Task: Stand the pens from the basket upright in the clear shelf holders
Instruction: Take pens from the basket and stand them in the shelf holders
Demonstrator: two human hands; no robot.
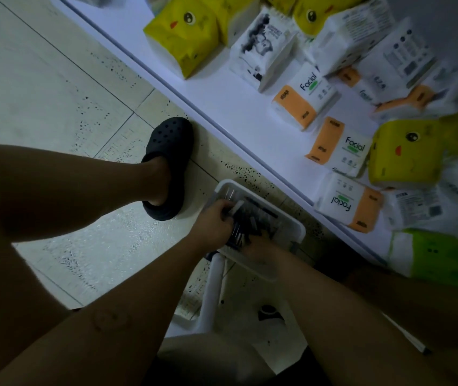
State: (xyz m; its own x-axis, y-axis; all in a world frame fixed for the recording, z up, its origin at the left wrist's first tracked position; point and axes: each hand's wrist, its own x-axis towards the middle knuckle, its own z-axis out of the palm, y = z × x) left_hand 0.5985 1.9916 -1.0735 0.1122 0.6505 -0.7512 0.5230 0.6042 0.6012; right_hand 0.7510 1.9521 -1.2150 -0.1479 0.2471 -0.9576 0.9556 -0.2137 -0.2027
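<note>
1. The pens (252,214) lie as a dark heap in the basket (294,222); none is stood upright yet.
2. The basket rests on a white stool (213,285), just beside the shelf (239,112).
3. The left hand (213,218) curls its fingers over a bunch of pens at the heap's far side.
4. The right hand (261,247) meets the heap's near end (too blurred to tell whether it grips or only steadies).
5. Step in hand, as I judge: gathering a bunch to lift.
6. The next move calls for squaring the ends, lifting the bunch out and finding the holders, which are not in view.
7. Tissue packs (308,98) fill the shelf; a dark clog (169,151) stands on the floor.
</note>
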